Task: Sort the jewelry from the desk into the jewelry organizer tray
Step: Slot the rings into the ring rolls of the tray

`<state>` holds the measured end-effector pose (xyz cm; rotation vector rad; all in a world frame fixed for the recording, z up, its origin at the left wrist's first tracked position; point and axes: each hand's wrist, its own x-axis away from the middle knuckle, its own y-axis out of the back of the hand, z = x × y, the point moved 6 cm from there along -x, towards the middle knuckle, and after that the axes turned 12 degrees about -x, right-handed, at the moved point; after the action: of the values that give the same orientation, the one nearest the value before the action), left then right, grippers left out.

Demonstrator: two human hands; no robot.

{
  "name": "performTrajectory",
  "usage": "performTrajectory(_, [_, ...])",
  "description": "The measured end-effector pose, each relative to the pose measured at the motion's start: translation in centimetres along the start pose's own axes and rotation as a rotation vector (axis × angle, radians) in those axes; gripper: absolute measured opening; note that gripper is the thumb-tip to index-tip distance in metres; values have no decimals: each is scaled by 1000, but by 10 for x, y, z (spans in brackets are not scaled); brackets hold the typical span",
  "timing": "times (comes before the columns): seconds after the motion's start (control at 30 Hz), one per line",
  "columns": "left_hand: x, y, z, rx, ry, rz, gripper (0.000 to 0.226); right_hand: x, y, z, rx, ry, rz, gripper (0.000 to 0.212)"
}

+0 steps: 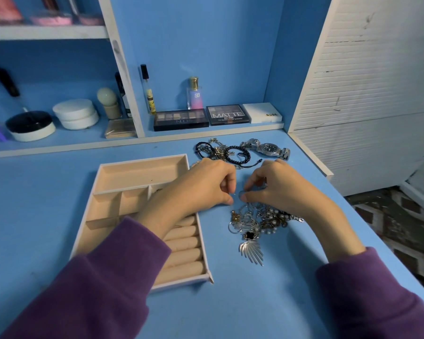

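Just right of the organizer tray (142, 172), the left hand (206, 184) and right hand (277, 184) pinched one small hoop (241, 192) between them above the tangled jewelry pile (252, 221), likely to work it free for sorting; beaded bracelets (238, 154) and a wristwatch (269, 149) lay beyond the tray's far corner.

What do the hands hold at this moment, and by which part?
The left hand and right hand both pinch a small thin metal loop, one on each side, just above the jewelry pile.
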<state>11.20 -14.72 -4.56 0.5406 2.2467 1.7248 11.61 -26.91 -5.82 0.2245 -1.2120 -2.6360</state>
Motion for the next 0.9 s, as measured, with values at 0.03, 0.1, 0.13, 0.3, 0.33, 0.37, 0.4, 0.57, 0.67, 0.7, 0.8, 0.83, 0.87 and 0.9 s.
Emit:
performTrajectory(0.03, [1,1,1,10,3,-5,17,0,0,0,-6,1,1,15])
performTrajectory(0.1, [3,4,2,43,11,-3,15,0,-1,1,-15,4,-2,16])
performTrajectory(0.13, [4,5,1,57,13,0,13,0,-1,2,-11,11,-9,20])
performTrajectory(0.3, [14,16,2,56,2,-38,9,2,-5,13,-19,90,-24,21])
performTrajectory(0.33, [18,19,3,58,-2,-53,9,2,-6,14,-30,102,-23,20])
performTrajectory(0.37, [23,22,5,66,-2,-71,10,3,-7,16,-38,115,-23,19])
performTrajectory(0.4, [29,25,8,78,3,-93,10,4,-8,17,-41,126,-24,20])
performTrajectory(0.57, [68,34,32,174,75,-230,12,7,-9,28,-92,183,-62,19])
performTrajectory(0.67, [91,36,50,200,118,-314,11,14,-12,46,-286,229,-67,18])
performTrajectory(0.7, [99,36,56,209,133,-342,11,17,-16,53,-344,241,-48,16])
performTrajectory(0.8, [114,35,64,200,112,-427,11,21,-31,69,-439,279,38,12])
performTrajectory(0.83, [117,34,64,196,84,-459,9,23,-36,72,-443,290,59,12])
performTrajectory(0.87, [120,34,63,196,56,-489,7,24,-39,75,-436,304,76,11])
performTrajectory(0.9, [121,33,62,196,34,-514,4,25,-41,77,-421,323,87,12])
